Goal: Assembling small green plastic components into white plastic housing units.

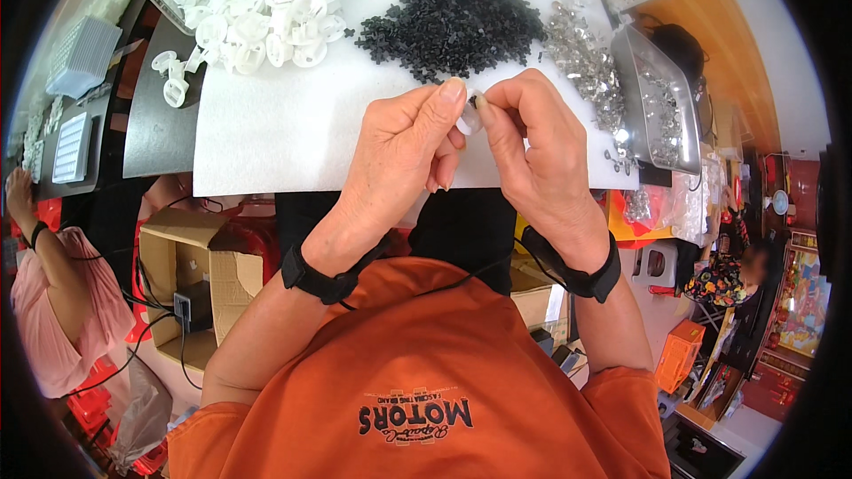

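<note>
Near the front edge of the white sheet, my left hand is closed on a small white round plastic part, pinched by thumb and fingers. My right hand meets it from the other side, thumb and forefinger pinching a tiny black piece against the white part. How far the black piece sits in the white part is hidden by the fingertips. Just beyond my hands is a heap of small black cross-shaped pieces. A big pile of similar white plastic parts lies at the far left.
Small shiny metal pieces spread at the right, beside a clear plastic bin holding more. A few white parts lie on the dark table. A cardboard box stands lower left. Another person's arm shows at the left.
</note>
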### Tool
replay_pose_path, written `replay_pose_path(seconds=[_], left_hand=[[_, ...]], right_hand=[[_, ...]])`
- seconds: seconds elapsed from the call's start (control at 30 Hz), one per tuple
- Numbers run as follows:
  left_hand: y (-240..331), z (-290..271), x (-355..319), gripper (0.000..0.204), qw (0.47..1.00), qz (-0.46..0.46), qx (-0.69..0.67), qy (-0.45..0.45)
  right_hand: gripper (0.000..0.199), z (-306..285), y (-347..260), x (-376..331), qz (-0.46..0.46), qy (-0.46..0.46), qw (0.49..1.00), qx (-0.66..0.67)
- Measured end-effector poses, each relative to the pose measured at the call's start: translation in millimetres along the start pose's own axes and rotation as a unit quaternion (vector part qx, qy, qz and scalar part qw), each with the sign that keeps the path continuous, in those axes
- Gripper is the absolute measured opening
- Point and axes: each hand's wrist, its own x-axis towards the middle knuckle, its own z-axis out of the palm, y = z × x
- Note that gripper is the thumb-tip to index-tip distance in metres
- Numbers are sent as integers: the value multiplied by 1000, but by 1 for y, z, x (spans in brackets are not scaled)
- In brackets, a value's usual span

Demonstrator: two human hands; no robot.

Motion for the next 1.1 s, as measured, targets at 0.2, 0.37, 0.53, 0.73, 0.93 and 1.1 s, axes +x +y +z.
replay_pose_path(seconds=[0.2,0.37,0.53,0.73,0.93,1.1], left_hand=[[-3,-2,0,46,1000,5,-7,-11],[-2,0,-1,46,1000,17,23,-6],[-2,1,0,46,1000,8,18,0],[-1,2,0,46,1000,5,12,4],[-2,2,0,44,1000,9,17,10],[-1,3,-1,44,999,15,27,8]], right_hand=[[13,-4,-3,-1,7,-18,1000,-18],[13,-5,-4,-3,9,-20,1000,-22],[13,-2,-2,-4,17,-12,1000,-2],[14,1,0,-4,30,-8,1000,4],[14,1,-1,-2,7,-6,1000,-27],[14,-2,-3,-2,8,-18,999,-36]])
